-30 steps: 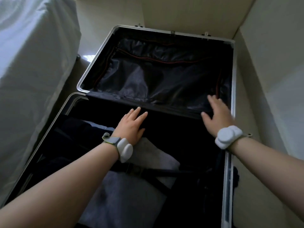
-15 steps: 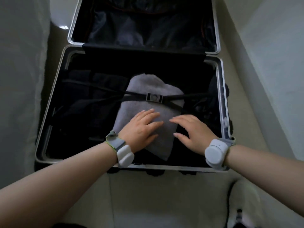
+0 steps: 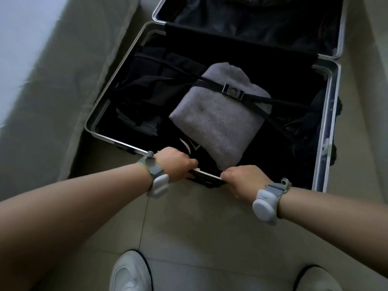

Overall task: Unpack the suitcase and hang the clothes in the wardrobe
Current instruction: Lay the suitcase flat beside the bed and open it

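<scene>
An open metal-framed suitcase (image 3: 331, 114) lies flat on the tiled floor, its lid (image 3: 340, 28) folded back at the top. Inside, a folded grey garment (image 3: 216, 124) sits under a black strap with a buckle (image 3: 232, 91). Dark clothes (image 3: 153, 85) fill the left half. My left hand (image 3: 175, 164) and my right hand (image 3: 243, 180) both grip the suitcase's near rim, fingers curled over the edge, a short stretch of rim showing between them.
A white bed cover (image 3: 31, 49) hangs at the left, close to the suitcase. A pale wall runs along the right. My white shoes (image 3: 130, 271) stand on the floor tiles just below the hands.
Both hands left the grey garment and came back to the near rim, where they now grip it. The view has pulled back and tilted, showing floor and shoes.
</scene>
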`<control>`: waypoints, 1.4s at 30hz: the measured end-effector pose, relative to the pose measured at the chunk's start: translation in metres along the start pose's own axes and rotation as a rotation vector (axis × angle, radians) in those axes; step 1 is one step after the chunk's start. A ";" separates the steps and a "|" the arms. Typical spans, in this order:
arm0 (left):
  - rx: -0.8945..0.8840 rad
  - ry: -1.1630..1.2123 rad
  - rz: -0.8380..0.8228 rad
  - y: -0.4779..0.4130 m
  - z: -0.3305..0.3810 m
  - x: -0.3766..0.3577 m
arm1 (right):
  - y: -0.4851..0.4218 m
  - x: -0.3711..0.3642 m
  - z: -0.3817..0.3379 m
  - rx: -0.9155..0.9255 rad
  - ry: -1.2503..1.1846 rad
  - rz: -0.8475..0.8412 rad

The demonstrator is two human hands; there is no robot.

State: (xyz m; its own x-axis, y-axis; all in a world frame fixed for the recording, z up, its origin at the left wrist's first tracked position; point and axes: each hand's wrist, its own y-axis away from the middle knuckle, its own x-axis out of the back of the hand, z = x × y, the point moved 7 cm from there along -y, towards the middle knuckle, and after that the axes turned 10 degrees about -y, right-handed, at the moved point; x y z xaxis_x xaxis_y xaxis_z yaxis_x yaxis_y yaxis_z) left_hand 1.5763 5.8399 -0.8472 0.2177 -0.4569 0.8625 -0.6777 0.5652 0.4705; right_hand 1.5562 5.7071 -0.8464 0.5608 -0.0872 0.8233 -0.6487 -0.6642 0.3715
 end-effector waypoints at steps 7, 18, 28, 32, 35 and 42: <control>0.042 -0.008 0.030 -0.008 0.027 0.024 | 0.029 0.009 0.025 -0.048 -0.006 -0.003; 0.052 0.145 0.043 -0.040 0.113 0.054 | 0.097 0.009 0.084 -0.044 0.026 -0.111; -0.008 0.297 0.150 -0.044 0.110 0.077 | 0.099 0.026 0.100 -0.053 -0.074 -0.059; 0.024 0.426 0.365 -0.045 0.084 0.119 | 0.083 0.064 0.109 -0.092 -0.272 0.154; 0.082 0.522 0.571 -0.054 0.056 0.144 | 0.071 0.092 0.123 -0.110 -0.409 0.361; 0.388 0.479 0.592 -0.101 -0.016 0.141 | 0.027 0.117 0.150 -0.240 -0.313 0.586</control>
State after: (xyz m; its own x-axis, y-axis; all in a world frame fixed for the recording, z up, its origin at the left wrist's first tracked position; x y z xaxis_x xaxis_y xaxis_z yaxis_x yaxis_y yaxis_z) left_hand 1.6872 5.7295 -0.7704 -0.0341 0.2281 0.9730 -0.9470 0.3038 -0.1044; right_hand 1.6812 5.5675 -0.8040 0.1831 -0.6136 0.7681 -0.9644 -0.2638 0.0192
